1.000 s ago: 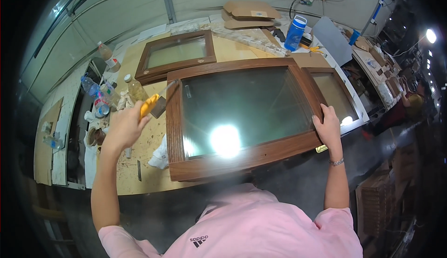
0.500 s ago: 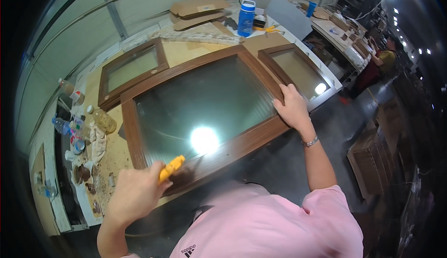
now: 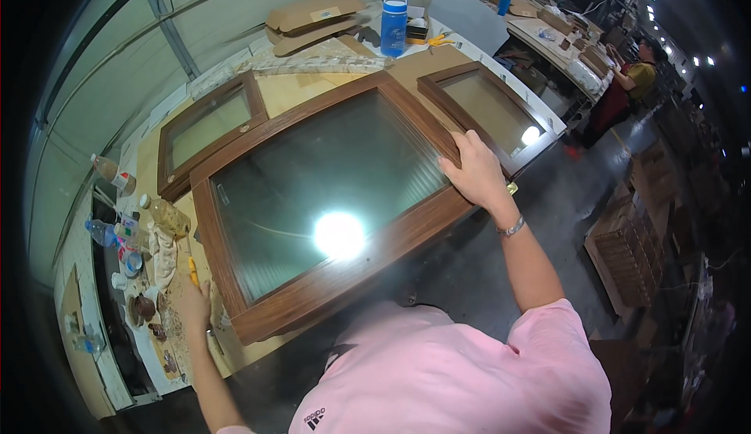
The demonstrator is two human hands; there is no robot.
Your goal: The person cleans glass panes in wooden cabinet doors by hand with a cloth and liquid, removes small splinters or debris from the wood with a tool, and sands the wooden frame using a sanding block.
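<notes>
A brown wooden-framed glass door (image 3: 313, 301) lies across the middle of the workbench, its pane reflecting a bright light. My right hand (image 3: 477, 169) is closed on the right side of its frame, thumb on the face and fingers over the wood. Off the door's left side, low over the bench, my left hand (image 3: 195, 306) is closed around a yellow utility knife (image 3: 193, 271), whose far end points away from me. A stained cloth (image 3: 163, 255) lies just beyond that knife.
Smaller framed glass doors lie beyond: one at the far left (image 3: 166, 176), one at the right (image 3: 438, 82). Several bottles, including a yellowish one (image 3: 166, 216), crowd the left edge. A blue water bottle (image 3: 393, 31) stands at the back. A co-worker (image 3: 626, 90) stands at another bench.
My left hand has carried the yellow utility knife left, from the door's near left corner to the bench beside the cloth. My right hand stays on the frame. The view has shifted slightly.
</notes>
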